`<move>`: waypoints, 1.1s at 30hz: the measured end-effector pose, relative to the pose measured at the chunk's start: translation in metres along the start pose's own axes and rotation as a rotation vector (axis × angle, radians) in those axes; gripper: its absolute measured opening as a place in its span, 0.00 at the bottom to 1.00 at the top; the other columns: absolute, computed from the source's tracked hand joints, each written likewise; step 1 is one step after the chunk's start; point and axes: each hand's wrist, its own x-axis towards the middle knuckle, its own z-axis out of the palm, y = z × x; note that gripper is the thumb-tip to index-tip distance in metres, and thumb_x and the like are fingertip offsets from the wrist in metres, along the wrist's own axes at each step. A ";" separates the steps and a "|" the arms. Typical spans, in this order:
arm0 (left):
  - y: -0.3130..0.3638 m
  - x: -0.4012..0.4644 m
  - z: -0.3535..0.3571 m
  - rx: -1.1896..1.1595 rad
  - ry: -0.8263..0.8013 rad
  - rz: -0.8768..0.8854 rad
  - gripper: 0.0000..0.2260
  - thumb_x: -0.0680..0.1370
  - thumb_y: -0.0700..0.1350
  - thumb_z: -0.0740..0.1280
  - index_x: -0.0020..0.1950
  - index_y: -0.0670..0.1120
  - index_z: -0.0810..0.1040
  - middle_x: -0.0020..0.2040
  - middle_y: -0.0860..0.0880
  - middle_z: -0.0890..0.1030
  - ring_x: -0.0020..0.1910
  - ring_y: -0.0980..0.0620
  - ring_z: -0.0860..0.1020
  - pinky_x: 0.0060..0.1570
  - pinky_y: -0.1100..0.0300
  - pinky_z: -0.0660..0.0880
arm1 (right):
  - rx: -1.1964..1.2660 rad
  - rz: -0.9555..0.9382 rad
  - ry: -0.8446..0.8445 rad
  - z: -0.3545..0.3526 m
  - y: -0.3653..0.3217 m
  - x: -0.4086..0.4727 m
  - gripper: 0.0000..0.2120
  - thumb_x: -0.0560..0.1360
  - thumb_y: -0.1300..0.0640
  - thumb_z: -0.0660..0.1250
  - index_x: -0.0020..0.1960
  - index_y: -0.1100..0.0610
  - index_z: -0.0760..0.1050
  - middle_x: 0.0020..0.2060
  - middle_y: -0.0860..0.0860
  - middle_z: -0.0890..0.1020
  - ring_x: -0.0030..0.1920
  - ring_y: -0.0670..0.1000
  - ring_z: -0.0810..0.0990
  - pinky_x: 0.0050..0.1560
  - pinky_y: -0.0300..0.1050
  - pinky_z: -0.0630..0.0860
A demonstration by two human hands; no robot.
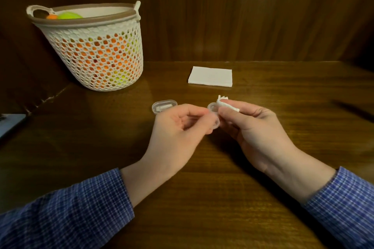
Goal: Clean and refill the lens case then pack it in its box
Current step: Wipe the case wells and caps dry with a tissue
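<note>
The cleaning step seems in hand. The left hand (182,125) pinches the small clear plastic lens case (214,115) above the wooden tabletop (222,198), and the right hand (253,125) pinches a crumpled white tissue wad (225,103) against its round cup. Beyond the left hand lies a clear oval plastic box (164,106). Next, probably, wiping the other cup gently, then refilling.

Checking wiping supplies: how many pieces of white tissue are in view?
2: a folded tissue lying flat on the table, and a crumpled wad pinched in the right hand.
</note>
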 end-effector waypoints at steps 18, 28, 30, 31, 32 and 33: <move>-0.005 0.008 -0.012 -0.359 -0.071 -0.257 0.18 0.71 0.44 0.75 0.60 0.45 0.85 0.49 0.42 0.88 0.46 0.49 0.86 0.47 0.60 0.82 | -0.168 -0.066 -0.191 -0.002 0.003 -0.004 0.09 0.79 0.60 0.70 0.55 0.61 0.86 0.49 0.59 0.88 0.51 0.55 0.84 0.55 0.50 0.80; -0.002 0.010 -0.012 -0.404 0.006 -0.321 0.17 0.70 0.42 0.76 0.59 0.45 0.85 0.51 0.44 0.88 0.48 0.49 0.87 0.46 0.61 0.83 | -0.215 0.054 -0.178 -0.007 -0.009 0.004 0.06 0.77 0.63 0.72 0.48 0.62 0.87 0.43 0.59 0.87 0.41 0.49 0.83 0.37 0.39 0.80; -0.001 0.013 -0.013 -0.458 0.055 -0.361 0.15 0.74 0.38 0.75 0.60 0.43 0.84 0.52 0.44 0.88 0.50 0.48 0.88 0.46 0.60 0.83 | -0.183 0.051 -0.158 -0.007 -0.008 0.003 0.06 0.78 0.63 0.72 0.49 0.62 0.87 0.42 0.57 0.88 0.41 0.48 0.84 0.37 0.39 0.80; -0.001 0.014 -0.013 -0.480 0.064 -0.378 0.13 0.76 0.37 0.74 0.60 0.42 0.83 0.52 0.43 0.88 0.51 0.48 0.88 0.46 0.60 0.83 | -0.178 0.027 -0.156 -0.006 -0.006 0.002 0.05 0.77 0.63 0.72 0.50 0.61 0.87 0.43 0.57 0.88 0.42 0.48 0.85 0.38 0.39 0.81; -0.001 0.015 -0.013 -0.500 0.059 -0.392 0.12 0.77 0.36 0.73 0.60 0.41 0.83 0.52 0.43 0.88 0.51 0.48 0.88 0.46 0.60 0.83 | -0.192 -0.014 -0.158 -0.006 -0.005 0.000 0.05 0.77 0.63 0.73 0.50 0.60 0.87 0.45 0.57 0.88 0.43 0.49 0.86 0.39 0.39 0.81; -0.002 0.015 -0.013 -0.516 0.046 -0.405 0.11 0.78 0.35 0.72 0.59 0.41 0.82 0.53 0.42 0.88 0.52 0.47 0.88 0.47 0.59 0.83 | -0.223 -0.061 -0.164 -0.005 -0.005 -0.001 0.05 0.76 0.62 0.74 0.50 0.58 0.88 0.46 0.56 0.89 0.44 0.50 0.86 0.41 0.40 0.81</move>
